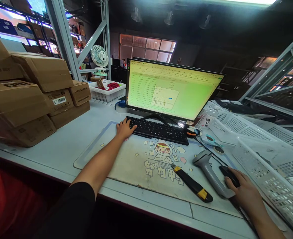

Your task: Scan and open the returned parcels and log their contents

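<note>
My left hand (pixel 125 128) rests with spread fingers on the left end of a black keyboard (pixel 158 130). At the right, my right hand (pixel 246 191) is wrapped round a black computer mouse (pixel 229 176). Just left of the mouse lies a grey barcode scanner (pixel 212 174), its handle end close to my fingers. A black and yellow utility knife (pixel 192 184) lies on the cartoon-printed desk mat (pixel 131 166). Behind the keyboard stands a monitor (pixel 171 89) showing a greenish spreadsheet with a small dialog box over it.
Cardboard boxes (pixel 19 103) are stacked at the left. A white basket (pixel 108 94) with red items and a small fan (pixel 100 56) stand at the back. White perforated baskets (pixel 268 172) line the right side. A tape roll (pixel 208 139) lies near the monitor.
</note>
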